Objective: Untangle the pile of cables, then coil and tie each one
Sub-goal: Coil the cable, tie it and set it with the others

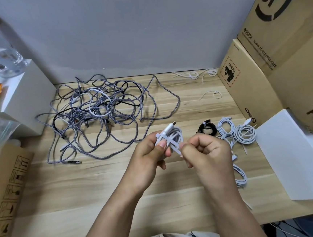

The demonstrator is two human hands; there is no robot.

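Many cables remain in the tangled pile (pixel 98 114) at the counter's (pixel 82 191) left — mid-counter, the left hand (pixel 149 153) grips a white coil (pixel 174 135) steady while right hand (pixel 205 150) fingers pinch its tie (pixel 170 145) — finished coils (pixel 236 132) wait right.

one tangled pile (pixel 98 115), five coiled cables (pixel 245 134), two hands (pixel 149 153)
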